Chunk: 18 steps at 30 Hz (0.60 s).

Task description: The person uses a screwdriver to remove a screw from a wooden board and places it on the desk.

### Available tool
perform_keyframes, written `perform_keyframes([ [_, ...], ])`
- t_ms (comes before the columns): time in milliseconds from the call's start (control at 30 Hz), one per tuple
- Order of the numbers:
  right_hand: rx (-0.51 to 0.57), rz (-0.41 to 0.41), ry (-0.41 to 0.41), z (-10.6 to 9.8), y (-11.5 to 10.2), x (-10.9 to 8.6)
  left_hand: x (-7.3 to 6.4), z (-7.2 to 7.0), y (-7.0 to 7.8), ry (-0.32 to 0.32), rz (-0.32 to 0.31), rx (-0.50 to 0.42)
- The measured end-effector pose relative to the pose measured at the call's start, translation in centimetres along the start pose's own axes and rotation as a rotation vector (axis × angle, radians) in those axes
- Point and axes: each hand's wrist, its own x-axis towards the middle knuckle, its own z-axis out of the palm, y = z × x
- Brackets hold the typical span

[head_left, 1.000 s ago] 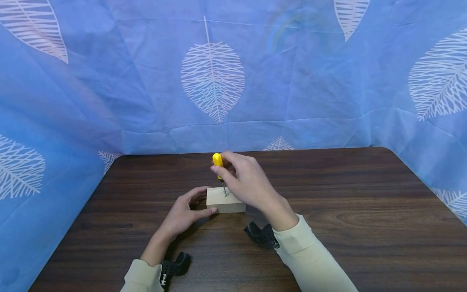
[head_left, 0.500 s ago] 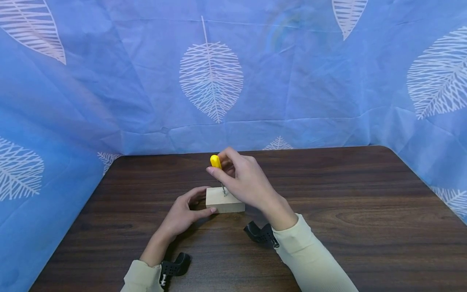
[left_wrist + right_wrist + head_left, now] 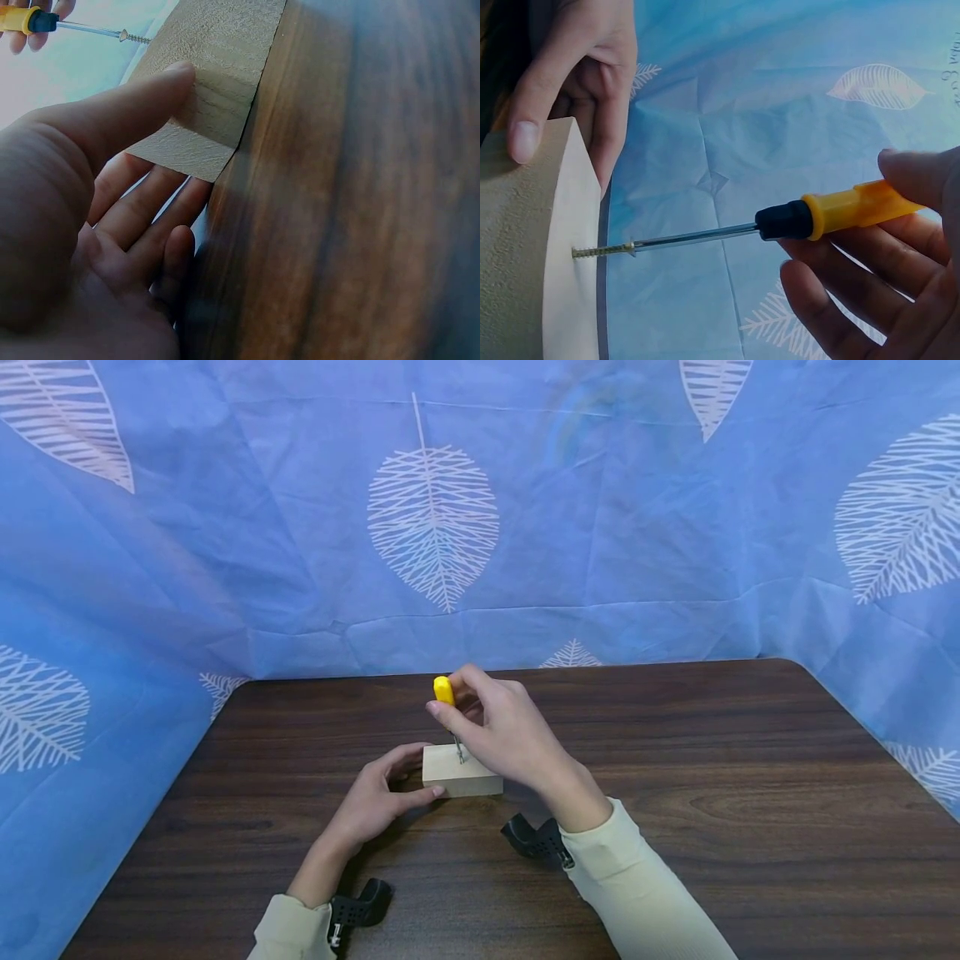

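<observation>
A pale wooden block [image 3: 450,774] lies on the dark table. My left hand [image 3: 375,797] grips its left end, thumb on the near side and fingers behind. My right hand [image 3: 510,727] holds a screwdriver [image 3: 847,211] by its yellow handle, thumb against fingers. The shaft runs down to the head of a screw [image 3: 604,250], whose tip is in the block's top face; most of the thread shows above the wood. In the left wrist view, the screw [image 3: 137,38] stands out from the block, with the screwdriver [image 3: 82,28] in line behind it.
The dark wood-grain table [image 3: 712,793] extends around both hands. Behind it hangs a blue cloth [image 3: 637,527] with white leaf prints. Black wrist mounts [image 3: 362,903] jut inward from both sleeves, low over the table.
The screwdriver handle has tipped slightly left and the right thumb and fingers have shifted their grip on it. The left hand and block hold nearly still.
</observation>
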Motion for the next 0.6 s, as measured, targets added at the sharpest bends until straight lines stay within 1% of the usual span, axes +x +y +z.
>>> perform_keyframes([
  [100,-0.006,0.007,0.005,0.1,0.03,-0.01,-0.01,0.02,0.01,0.002,-0.002,0.004],
  [333,-0.012,-0.032,0.03,0.13,0.08,-0.04,-0.02,0.03,0.13,0.006,-0.014,0.014],
  [600,0.041,-0.021,-0.008,0.09,0.15,0.12,-0.15,-0.05,0.1,0.0,-0.006,0.018],
])
